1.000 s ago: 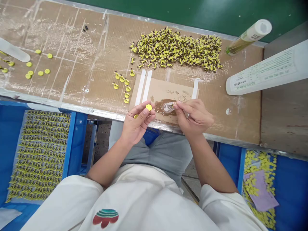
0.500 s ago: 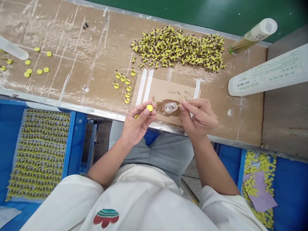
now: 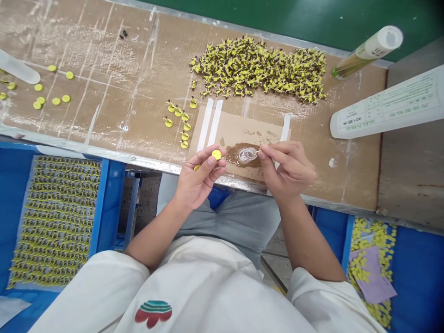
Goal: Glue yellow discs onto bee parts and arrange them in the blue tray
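Note:
Between the thumb and fingers of my left hand (image 3: 198, 178) is a small round yellow disc (image 3: 217, 154), its flat face turned up. A second yellow disc (image 3: 197, 168) shows partly at the side of the same hand. My right hand (image 3: 288, 169) pinches a thin pale stick (image 3: 257, 151), mostly hidden by the fingers. Its tip is at the edge of a puddle of clear, wet glue-like liquid (image 3: 247, 154) on a piece of cardboard (image 3: 239, 122) held by white tape. Several small figures on yellow discs (image 3: 178, 112) stand left of the cardboard.
A heap of tiny yellow-and-dark figures (image 3: 256, 67) lies behind the cardboard. A tube of thin sticks (image 3: 367, 52) and a white bottle (image 3: 385, 104) stand on the right. Loose yellow discs (image 3: 56, 101) lie far left. Blue bins hold rows of figures (image 3: 58, 222) and discs (image 3: 373, 263).
Both hands keep nearly the same pose. The stick's tip stays by the liquid, and the whole view has shifted very slightly.

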Tool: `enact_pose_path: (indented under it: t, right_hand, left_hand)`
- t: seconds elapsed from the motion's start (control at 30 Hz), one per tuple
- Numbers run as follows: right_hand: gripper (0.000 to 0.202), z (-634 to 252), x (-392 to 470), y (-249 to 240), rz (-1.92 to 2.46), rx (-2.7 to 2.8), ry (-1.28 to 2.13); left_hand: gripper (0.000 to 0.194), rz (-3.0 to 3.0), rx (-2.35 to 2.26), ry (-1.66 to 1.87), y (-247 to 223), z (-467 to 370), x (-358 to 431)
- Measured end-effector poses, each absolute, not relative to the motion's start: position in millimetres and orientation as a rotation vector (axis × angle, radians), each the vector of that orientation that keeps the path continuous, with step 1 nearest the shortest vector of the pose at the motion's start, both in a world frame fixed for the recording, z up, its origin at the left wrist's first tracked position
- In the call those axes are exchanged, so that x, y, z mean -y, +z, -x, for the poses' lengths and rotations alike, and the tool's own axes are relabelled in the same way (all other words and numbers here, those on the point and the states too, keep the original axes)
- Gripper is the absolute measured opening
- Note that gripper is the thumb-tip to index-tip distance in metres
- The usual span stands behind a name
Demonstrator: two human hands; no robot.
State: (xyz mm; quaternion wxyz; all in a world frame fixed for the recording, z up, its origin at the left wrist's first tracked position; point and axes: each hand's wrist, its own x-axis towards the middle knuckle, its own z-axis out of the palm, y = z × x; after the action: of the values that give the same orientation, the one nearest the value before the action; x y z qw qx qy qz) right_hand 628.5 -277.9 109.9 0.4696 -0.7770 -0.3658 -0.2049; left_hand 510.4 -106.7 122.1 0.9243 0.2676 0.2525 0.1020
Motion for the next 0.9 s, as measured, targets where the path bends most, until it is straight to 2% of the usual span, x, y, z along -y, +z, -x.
enact_pose_path:
  t: [0.3, 0.47, 0.63, 0.9]
  right_hand:
    - [0.016, -600.3, 264.3, 131.6, 1.685, 0.497, -0.393]
    - [0.016, -577.9, 249.4, 146.1, 1.757, 0.466, -0.281]
    - [0.012, -571.6, 239.6, 143.7, 1.605, 0.448, -0.093]
    - [0.015, -574.2, 235.3, 136.3, 1.520, 0.430, -0.074]
  left_hand:
    - [0.029, -0.556, -0.471, 0.182, 123.8, -509.7, 113.7]
    - [0.033, -0.585, -0.478, 0.163, 127.1, -508.4, 120.3]
    - [0.031, -0.578, -0.459, 0.154, 128.9, -507.3, 123.5]
    - [0.025, -0.563, -0.450, 0.129, 127.4, -506.4, 122.3]
